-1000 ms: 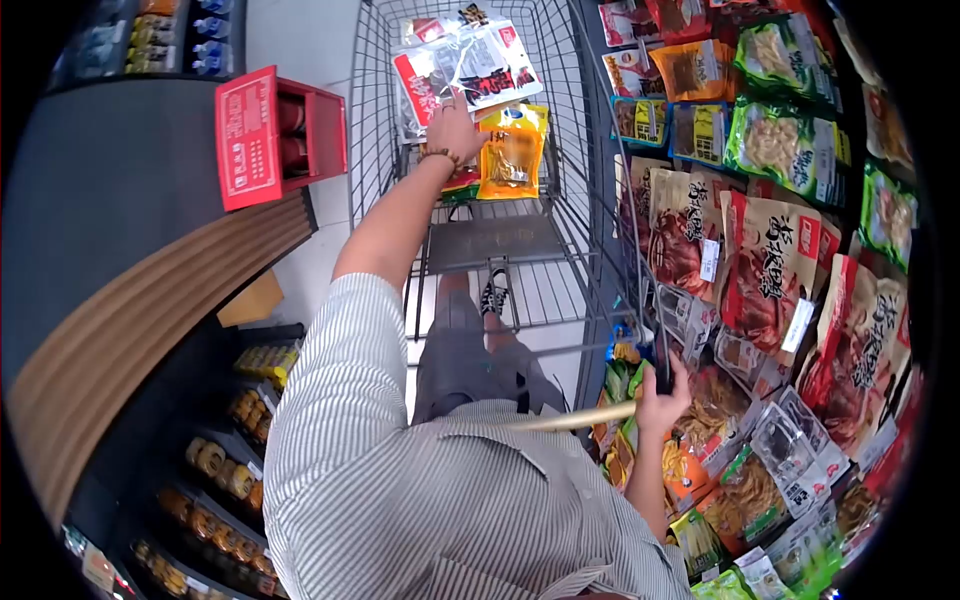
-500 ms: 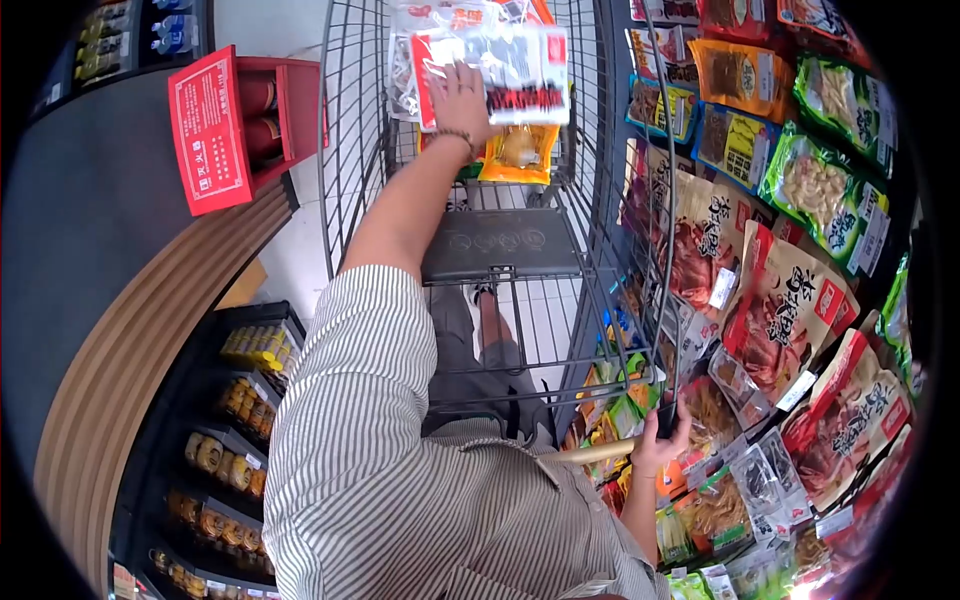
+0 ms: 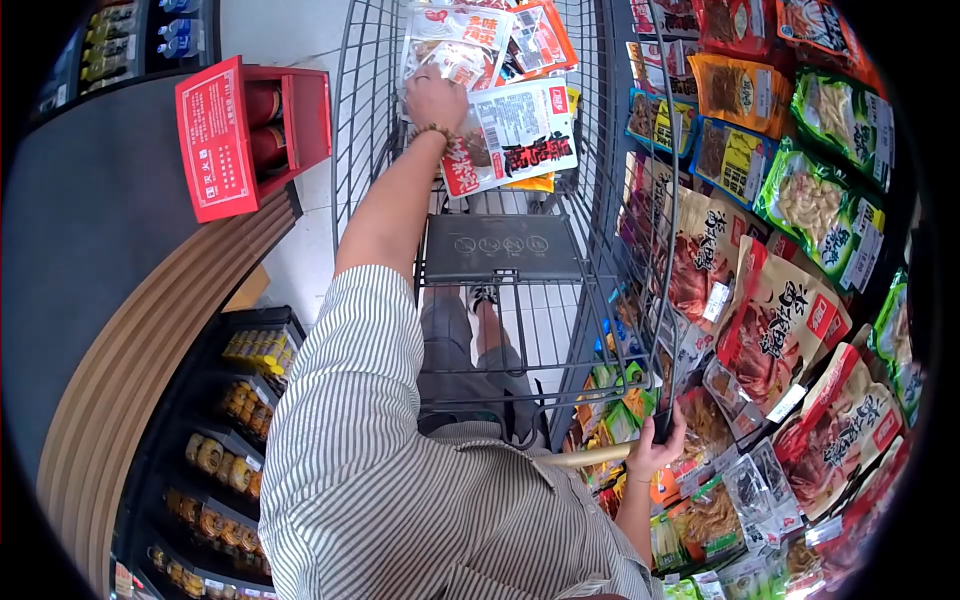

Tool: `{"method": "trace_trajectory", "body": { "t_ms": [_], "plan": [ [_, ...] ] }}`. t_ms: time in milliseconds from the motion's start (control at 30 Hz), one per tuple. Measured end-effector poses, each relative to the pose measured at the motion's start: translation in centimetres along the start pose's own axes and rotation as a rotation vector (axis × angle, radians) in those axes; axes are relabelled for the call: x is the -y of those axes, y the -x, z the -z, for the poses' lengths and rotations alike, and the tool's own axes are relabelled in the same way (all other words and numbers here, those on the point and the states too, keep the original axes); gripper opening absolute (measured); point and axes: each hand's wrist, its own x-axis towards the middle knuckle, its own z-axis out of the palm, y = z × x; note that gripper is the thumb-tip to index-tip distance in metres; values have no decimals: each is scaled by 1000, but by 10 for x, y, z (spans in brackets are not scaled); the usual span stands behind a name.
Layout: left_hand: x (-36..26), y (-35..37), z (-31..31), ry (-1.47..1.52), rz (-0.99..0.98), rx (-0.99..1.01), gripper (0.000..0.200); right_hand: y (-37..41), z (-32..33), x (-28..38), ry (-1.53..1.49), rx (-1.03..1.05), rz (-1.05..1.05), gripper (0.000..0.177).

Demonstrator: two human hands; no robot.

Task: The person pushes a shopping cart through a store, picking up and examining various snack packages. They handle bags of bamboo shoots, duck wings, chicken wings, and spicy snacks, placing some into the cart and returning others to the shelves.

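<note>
My left hand (image 3: 437, 104) reaches into the shopping cart (image 3: 345, 120), a bracelet on its wrist. Its fingers bend over the lower edge of a clear-and-white food pack (image 3: 462, 32) with red lettering; the fingertips are partly hidden. Beside the hand and wrist lies a white food pack (image 3: 530, 125) with red and black printing, tilted. An orange-red pack (image 3: 541, 40) is behind it. At lower right, my right hand (image 3: 656, 447) is wrapped round the black end of the cart handle (image 3: 600, 455), whose gold-coloured bar runs behind my shirt.
Racks of packaged food (image 3: 790, 310) stand close along the cart's right side. On the left are a curved counter with wooden slats (image 3: 160, 330), a red fire extinguisher box (image 3: 218, 140) and shelves of jars (image 3: 230, 450). The cart's dark folding seat panel (image 3: 500, 247) is nearest me.
My left hand has slid off the white pack to its left and curled its fingers. That pack now lies lower and turned, showing more packs behind it. My right hand stays on the handle.
</note>
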Motion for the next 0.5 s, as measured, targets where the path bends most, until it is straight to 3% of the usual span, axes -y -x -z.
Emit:
{"method": "trace_trajectory", "body": {
  "t_ms": [67,100,167,233,300,333,400,467,500],
  "plan": [
    [16,-14,-25,-67,120,-94,81,0,0,-1,1,-8,-2,49],
    [13,-13,-25,-63,119,-87,81,1,0,-1,-3,-12,-5,49],
    [4,-18,-20,-17,311,54,103,1,2,-2,3,-9,-47,50],
    [-1,-19,-24,-18,347,66,106,2,4,-1,9,-7,-86,50],
    [0,-21,-23,-16,385,97,101,3,3,1,2,10,-112,50],
    [-2,-21,-13,-21,377,116,87,2,2,3,1,7,-110,50],
    [-4,-20,1,-32,363,161,78,-1,-3,6,3,-3,36,44],
    [-6,-25,14,-34,359,221,55,1,-5,8,-1,-29,21,46],
    [-5,-25,16,-30,351,213,55,2,-5,10,1,-43,0,49]
  ]
}}
